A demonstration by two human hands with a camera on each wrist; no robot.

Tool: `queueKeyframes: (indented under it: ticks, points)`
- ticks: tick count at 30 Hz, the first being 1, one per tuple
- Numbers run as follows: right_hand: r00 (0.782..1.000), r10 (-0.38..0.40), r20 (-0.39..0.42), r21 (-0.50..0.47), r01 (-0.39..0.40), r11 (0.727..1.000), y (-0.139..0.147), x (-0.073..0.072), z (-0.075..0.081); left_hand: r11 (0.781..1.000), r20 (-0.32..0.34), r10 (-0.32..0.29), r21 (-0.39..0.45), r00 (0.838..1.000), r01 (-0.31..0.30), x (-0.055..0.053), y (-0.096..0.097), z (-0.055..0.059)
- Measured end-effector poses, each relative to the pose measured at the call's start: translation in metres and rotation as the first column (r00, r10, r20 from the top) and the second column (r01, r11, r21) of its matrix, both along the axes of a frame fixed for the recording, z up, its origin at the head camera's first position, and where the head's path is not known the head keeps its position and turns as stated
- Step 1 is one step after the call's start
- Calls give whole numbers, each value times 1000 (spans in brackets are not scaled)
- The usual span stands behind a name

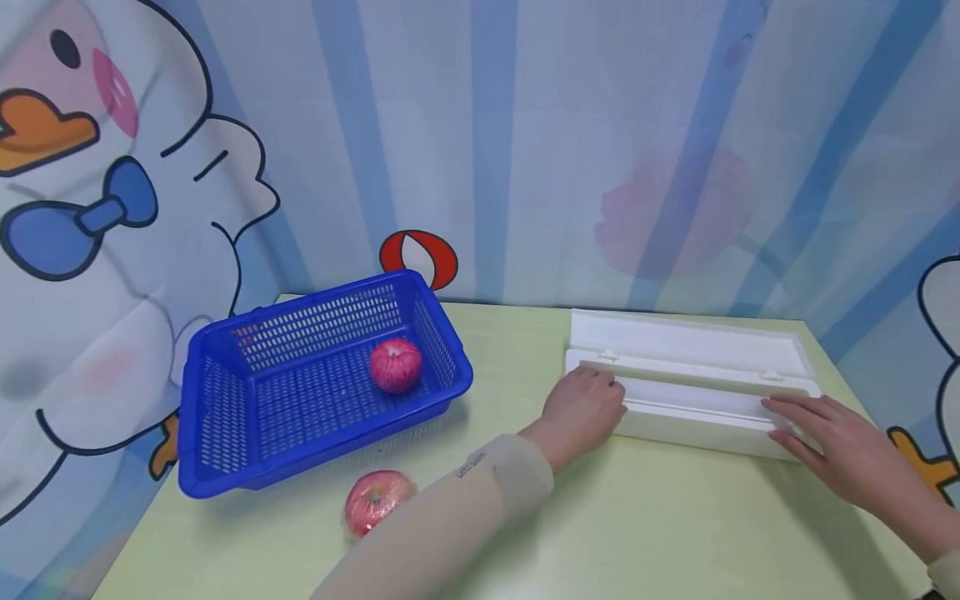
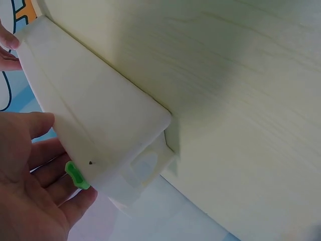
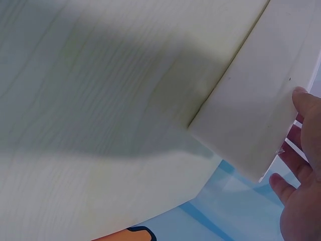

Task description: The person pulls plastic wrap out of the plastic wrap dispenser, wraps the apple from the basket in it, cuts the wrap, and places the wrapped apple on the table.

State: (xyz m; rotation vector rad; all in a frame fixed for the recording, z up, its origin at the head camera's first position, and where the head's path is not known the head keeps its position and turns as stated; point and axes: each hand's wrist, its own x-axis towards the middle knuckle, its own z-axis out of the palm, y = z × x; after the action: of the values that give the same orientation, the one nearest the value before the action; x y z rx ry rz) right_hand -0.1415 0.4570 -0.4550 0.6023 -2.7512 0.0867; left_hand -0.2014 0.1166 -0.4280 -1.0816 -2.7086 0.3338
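Because its lid [image 1: 686,342] is flopped back toward twelve o'clock, from my far seat I see into the long, plain white box [image 1: 690,427] at four o'clock. The left hand [image 1: 587,407] and right hand [image 1: 847,446] each pinch its front wall near an end, I guess to keep it still. At eight o'clock, a blue basket [image 1: 322,446] has sides that should stop its apple [image 1: 395,365] rolling.

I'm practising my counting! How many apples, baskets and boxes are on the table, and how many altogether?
Apples: 2 (basket apple, table apple)
Blue basket: 1
White box: 1
Total: 4
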Motion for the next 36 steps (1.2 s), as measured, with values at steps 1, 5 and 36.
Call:
queueKeyframes:
  ticks: [1, 5, 36]
  points:
    - [1000, 6, -1, -4, -6, 1000, 0, 0, 0, 1000, -1, -3, 1, 1000, 3, 0, 0, 0]
    - [1000, 18, -12, -8, -18, 1000, -1, 0, 0, 1000, 5, -11, 28, 1000, 11, 2, -2, 1]
    - [999, 42, 4, -86, -41, 995, 8, -3, 6, 986, 180, 8, 165, 984, -38, -4, -3, 12]
